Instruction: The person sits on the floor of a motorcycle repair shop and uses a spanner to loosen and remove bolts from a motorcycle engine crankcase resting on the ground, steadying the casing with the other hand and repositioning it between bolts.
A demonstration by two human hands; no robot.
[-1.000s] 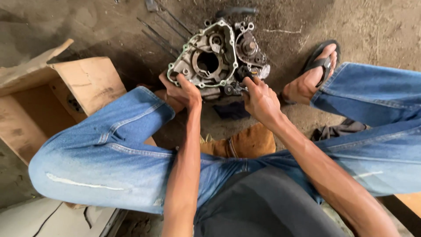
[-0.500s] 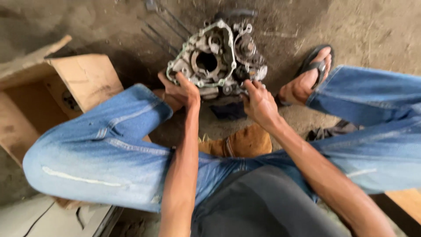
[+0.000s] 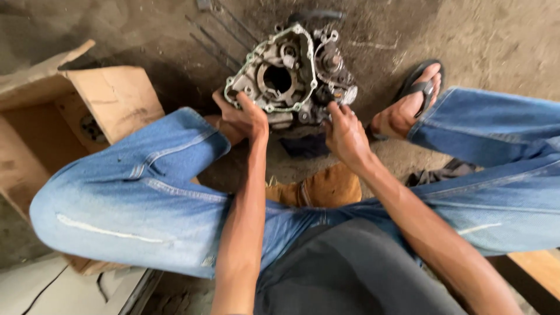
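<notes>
**Two hands on a dirty engine case**

A person sits low with knees apart, in blue jeans (image 3: 140, 198). Between the feet, on the dusty floor (image 3: 484, 35), stands a grey metal engine case (image 3: 289, 73). It has a big round hole in the middle and small bolt holes all around its edge. It looks oily and dark.

The left hand (image 3: 242, 116) grips the lower left edge of the engine case. Its fingers are curled around the rim. The right hand (image 3: 344, 134) grips the lower right side of the case, with the fingers bent onto the metal. Both hands hold the case.

The right foot wears a black sandal (image 3: 417, 87), just beside the case. An open cardboard box (image 3: 111, 96) lies to the left, near the left knee. A brown cloth (image 3: 326, 186) lies on the floor under the arms. Thin metal rods (image 3: 213, 44) lie on the floor behind the case.
</notes>
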